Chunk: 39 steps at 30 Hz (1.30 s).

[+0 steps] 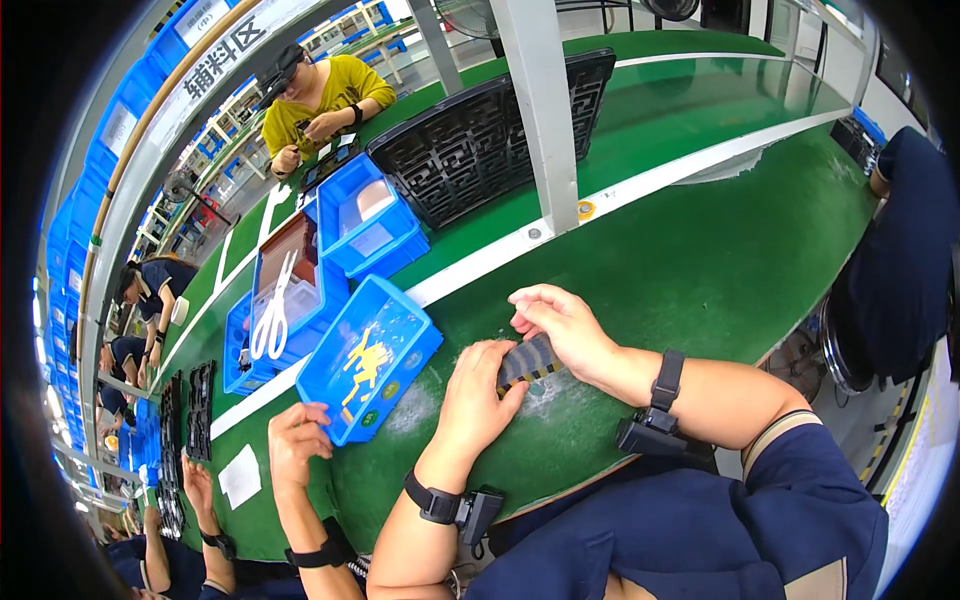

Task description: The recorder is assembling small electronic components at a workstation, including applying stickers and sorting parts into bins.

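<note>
My left hand [472, 395] is closed round one end of a dark grey, flat piece with yellowish stripes [532, 362], its thumb along the near side. The piece lies low over the green table, and its exact kind does not show. My right hand [568, 325] is over the piece's far right end, fingers curled in and pressed together; anything between the fingertips is too small to make out. Left of my hands, a tilted blue bin [415, 350] contains several short yellow strips [368, 362]. Whitish powder marks the table around my hands.
Another person's hand [298, 440] is by the bin's near left corner. White scissors [272, 320] rest on more blue bins [372, 235]. A metal post [540, 120] and black lattice tray [470, 150] stand beyond. Across the table a person in yellow [330, 90] works.
</note>
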Tool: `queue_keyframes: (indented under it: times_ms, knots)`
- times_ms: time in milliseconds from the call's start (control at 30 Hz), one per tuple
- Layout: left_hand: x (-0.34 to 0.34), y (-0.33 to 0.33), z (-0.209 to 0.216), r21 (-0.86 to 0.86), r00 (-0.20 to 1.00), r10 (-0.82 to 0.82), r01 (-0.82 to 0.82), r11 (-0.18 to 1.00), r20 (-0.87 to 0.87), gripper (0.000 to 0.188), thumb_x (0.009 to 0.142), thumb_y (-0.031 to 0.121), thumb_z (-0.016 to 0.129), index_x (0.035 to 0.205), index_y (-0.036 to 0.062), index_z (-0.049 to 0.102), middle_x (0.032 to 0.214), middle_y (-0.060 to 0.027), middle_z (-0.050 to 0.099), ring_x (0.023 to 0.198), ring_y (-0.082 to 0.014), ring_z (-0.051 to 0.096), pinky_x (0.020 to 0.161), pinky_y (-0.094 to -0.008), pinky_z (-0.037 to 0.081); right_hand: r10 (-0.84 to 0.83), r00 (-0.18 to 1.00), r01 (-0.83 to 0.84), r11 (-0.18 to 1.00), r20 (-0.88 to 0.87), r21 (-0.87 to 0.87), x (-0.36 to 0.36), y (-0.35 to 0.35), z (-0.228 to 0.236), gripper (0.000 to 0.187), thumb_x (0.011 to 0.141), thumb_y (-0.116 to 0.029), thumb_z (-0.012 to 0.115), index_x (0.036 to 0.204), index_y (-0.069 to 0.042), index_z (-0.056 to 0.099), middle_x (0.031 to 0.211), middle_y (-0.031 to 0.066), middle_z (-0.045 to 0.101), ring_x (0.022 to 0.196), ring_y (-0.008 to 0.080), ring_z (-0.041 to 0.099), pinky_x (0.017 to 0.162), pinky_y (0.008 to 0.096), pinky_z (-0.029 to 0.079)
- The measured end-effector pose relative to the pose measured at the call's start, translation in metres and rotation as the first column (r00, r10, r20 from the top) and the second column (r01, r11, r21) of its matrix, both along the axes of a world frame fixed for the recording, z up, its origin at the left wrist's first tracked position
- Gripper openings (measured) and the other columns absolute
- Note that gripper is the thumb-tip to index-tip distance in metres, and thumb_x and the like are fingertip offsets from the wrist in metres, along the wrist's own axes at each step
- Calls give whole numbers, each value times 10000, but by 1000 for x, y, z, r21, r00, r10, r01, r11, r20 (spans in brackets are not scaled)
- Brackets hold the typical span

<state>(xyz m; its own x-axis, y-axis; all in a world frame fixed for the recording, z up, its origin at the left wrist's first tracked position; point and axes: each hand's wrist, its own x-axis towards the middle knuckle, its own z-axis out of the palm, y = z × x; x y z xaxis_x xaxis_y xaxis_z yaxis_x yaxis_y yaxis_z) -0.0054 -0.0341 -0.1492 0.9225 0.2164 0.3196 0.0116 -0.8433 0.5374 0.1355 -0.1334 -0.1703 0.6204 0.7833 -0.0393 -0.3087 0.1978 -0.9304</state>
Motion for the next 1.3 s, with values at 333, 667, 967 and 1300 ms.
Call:
queue_keyframes:
  times_ms: [333,667,967,1300]
  knots:
    - [-3,-4,2,-72,998,56,-59,996,-39,631,672,68,736,1220,10,428,1082,-190,581,998,-370,553,868,-444,455,305,279,-95,952,910,-290,-9,-27,33,878,697,-65,698,1438,-37,228,1008,147,602,948,332,558,901,430,437]
    - [-3,-2,13,-121,987,74,-91,988,-144,841,675,114,781,1383,31,335,1215,-188,546,1120,-352,535,947,-406,449,303,-76,-89,947,950,-309,-12,-8,45,788,690,-24,681,1383,18,310,917,177,598,849,356,580,781,453,474]
    - [-19,43,28,272,813,441,-554,787,380,557,687,123,743,1198,38,538,1147,-152,572,1112,-336,515,1031,-475,332,403,644,-110,890,650,-443,39,-19,62,853,687,-14,685,1436,-53,278,866,94,592,810,179,607,725,304,503]
    - [-15,48,18,331,847,441,-525,784,297,138,745,73,693,866,57,628,836,-55,628,864,-246,586,1028,-494,325,-46,979,105,948,197,-299,116,-39,58,697,727,-24,667,1360,25,379,920,84,620,861,158,611,785,281,480]
